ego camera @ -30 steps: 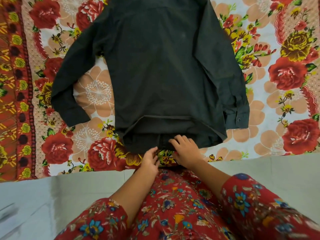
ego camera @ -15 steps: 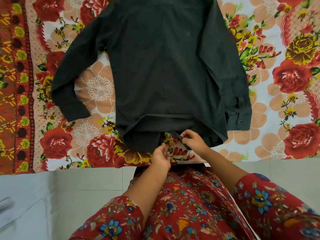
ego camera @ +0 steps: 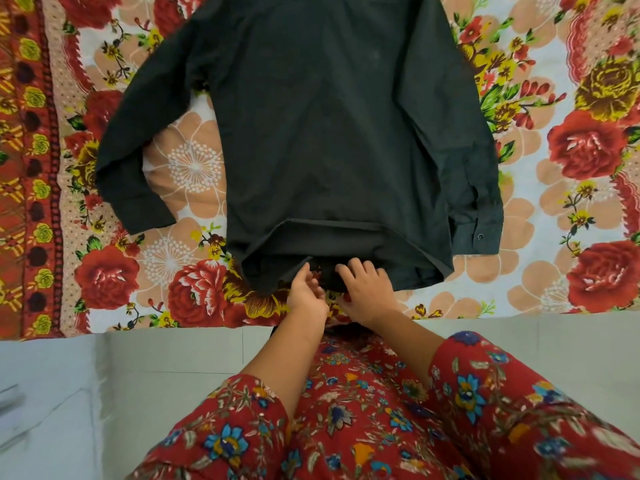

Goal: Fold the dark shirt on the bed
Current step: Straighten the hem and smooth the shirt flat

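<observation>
The dark shirt [ego camera: 332,140] lies spread flat on the bed, hem nearest me, both long sleeves lying down its sides. The left sleeve [ego camera: 138,157] angles outward, and the right sleeve's cuff [ego camera: 479,233] shows a button. Both my hands meet at the middle of the hem. My left hand [ego camera: 306,294] pinches the lower fabric edge between thumb and curled fingers. Just beside it, my right hand [ego camera: 367,289] rests on the hem with fingers apart, pressing the cloth down. The collar end is cut off at the top.
A floral bedsheet [ego camera: 194,168] in red, peach and yellow covers the bed; its near edge [ego camera: 173,327] runs across the view. Below that lies pale tiled floor [ego camera: 156,368]. My red flowered clothing [ego camera: 381,427] fills the bottom.
My right hand has let go of the lifted hem flap and now lies flat on it. The flap that showed the sheet is down again. My left hand moved up to the hem.
</observation>
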